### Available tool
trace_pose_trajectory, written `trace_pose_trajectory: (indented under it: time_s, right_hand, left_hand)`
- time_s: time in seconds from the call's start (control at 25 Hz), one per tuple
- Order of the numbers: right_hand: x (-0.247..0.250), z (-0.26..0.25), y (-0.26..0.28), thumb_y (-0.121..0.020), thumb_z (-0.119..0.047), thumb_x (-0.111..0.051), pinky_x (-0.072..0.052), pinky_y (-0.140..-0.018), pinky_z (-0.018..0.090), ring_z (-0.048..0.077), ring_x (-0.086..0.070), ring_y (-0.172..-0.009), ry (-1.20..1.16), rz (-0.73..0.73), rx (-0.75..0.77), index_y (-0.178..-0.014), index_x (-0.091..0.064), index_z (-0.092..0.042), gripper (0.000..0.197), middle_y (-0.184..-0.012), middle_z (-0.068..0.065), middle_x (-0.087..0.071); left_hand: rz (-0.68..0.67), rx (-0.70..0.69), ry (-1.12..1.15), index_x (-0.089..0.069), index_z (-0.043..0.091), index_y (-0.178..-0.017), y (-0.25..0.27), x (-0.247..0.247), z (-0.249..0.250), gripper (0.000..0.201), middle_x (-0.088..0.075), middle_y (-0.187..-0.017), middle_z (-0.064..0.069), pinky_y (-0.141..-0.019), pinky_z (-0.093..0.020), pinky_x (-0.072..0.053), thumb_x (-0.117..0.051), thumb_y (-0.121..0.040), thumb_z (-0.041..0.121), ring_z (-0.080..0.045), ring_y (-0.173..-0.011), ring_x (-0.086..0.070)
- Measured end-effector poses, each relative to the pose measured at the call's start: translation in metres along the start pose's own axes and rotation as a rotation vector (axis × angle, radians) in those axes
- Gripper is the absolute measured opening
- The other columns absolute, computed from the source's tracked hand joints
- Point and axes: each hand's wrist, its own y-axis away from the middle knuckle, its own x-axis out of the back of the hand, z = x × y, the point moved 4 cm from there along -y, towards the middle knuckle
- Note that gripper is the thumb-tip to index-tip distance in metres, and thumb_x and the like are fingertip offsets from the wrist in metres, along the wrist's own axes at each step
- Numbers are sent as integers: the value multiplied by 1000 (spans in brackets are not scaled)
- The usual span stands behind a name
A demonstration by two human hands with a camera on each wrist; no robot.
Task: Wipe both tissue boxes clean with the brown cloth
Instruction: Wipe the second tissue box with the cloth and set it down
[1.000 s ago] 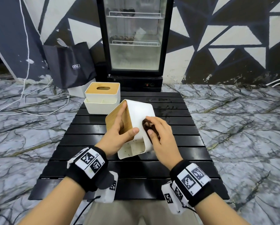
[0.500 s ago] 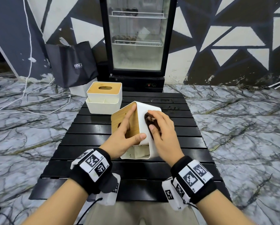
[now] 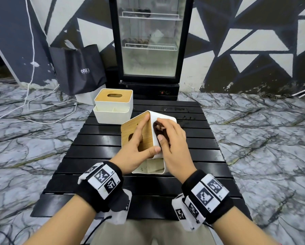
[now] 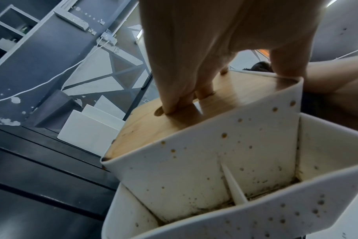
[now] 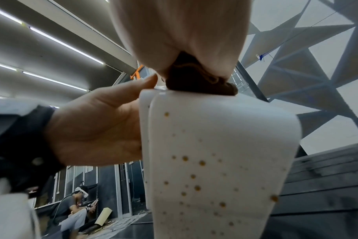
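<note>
A white tissue box (image 3: pixel 152 131) with a wooden lid is tipped on its side on the black slatted table (image 3: pixel 95 152), lid facing left. My left hand (image 3: pixel 139 147) grips it, fingers on the lid (image 4: pixel 174 119) and thumb over the near edge. My right hand (image 3: pixel 173 138) holds the bunched brown cloth (image 3: pixel 158 129) against the box's white upward side; the cloth (image 5: pixel 196 82) shows under the fingers. Brown spots dot the box walls (image 5: pixel 204 161) and its tray (image 4: pixel 215 161). A second tissue box (image 3: pixel 113 105) stands upright at the table's back left.
A glass-door fridge (image 3: pixel 150 45) stands behind the table, a dark bag (image 3: pixel 77 68) and white cables (image 3: pixel 42 103) to its left on the marble floor. In the right wrist view a person (image 5: pixel 76 208) sits far off with a headset.
The box has been turned more upright, its lid now facing left more squarely. My right hand with the cloth slid up along the white side, away from me.
</note>
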Motion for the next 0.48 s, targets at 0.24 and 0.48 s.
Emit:
trace_pose_trajectory:
  time_s: [0.24,0.48]
  right_hand:
    - [10,-9,-21,-90,-13,-42,-23,-100,20,11,-36,-115,-36,-7,24,-127,-48,-22,38,-120,-11,-45]
    - [28,-1,-34,-92,-8,-45,-27,-104,30,16,-39,-118,-2,-139,-38,-126,-48,-23,37,-121,-6,-48]
  left_hand:
    - [-24,-14,-60,-5,59,-140,2,-2,2,90,-26,-154,0,-109,-52,-35,-67,-77,41,-22,-135,-36]
    - [-69,43,-68,-8,67,-132,6,4,5,90,-47,-136,-1,-109,-35,-38,-68,-69,45,-9,-123,-49]
